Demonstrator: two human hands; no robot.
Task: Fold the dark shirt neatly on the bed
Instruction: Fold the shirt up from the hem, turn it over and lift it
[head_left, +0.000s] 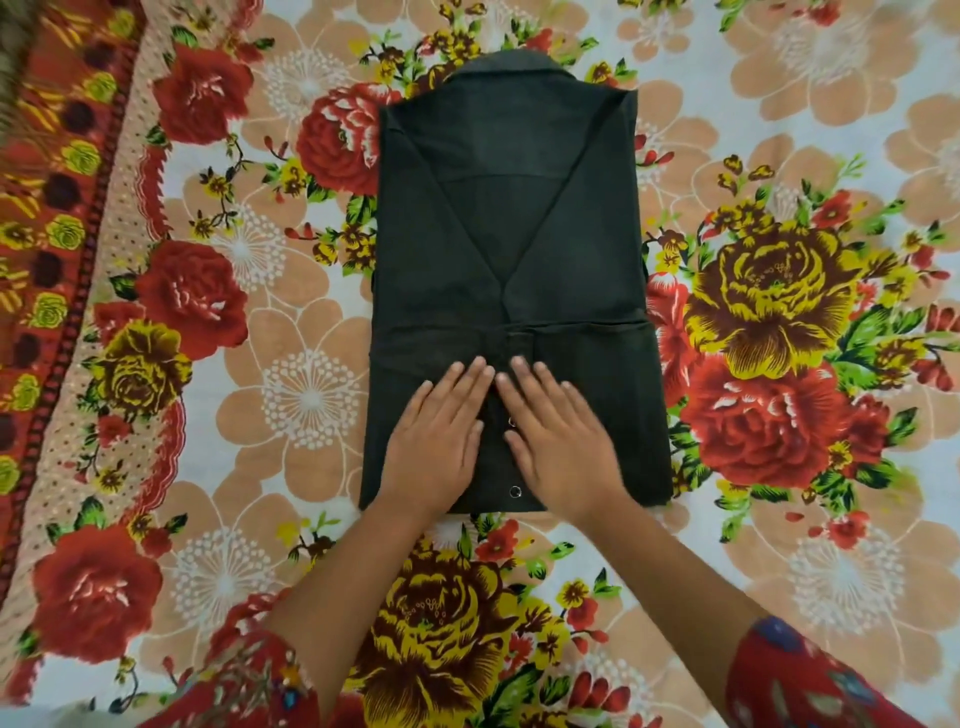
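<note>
Bed spread with a floral sheet, red and yellow roses on a pale ground.

Left hand and right hand lie palms down, side by side, on the near part of the dark shirt. Fingers are straight and close together, pressing flat on the cloth; neither hand grips anything. Fingertips angle inward and nearly meet at the shirt's middle line.

Two small metal snaps show in the gap between the hands, one by the thumbs, one at the shirt's near edge.

Just beyond the fingertips a horizontal fold edge crosses the shirt from side to side. Farther out, both sides are turned in, their edges forming a V that narrows toward that fold. Collar at the far end.

Shirt makes a tall rectangle, flat in the middle of the bed, long axis running near to far.

Forearms bare; patterned red sleeves at the near corners. Dark red patterned border of the sheet runs along the left.
</note>
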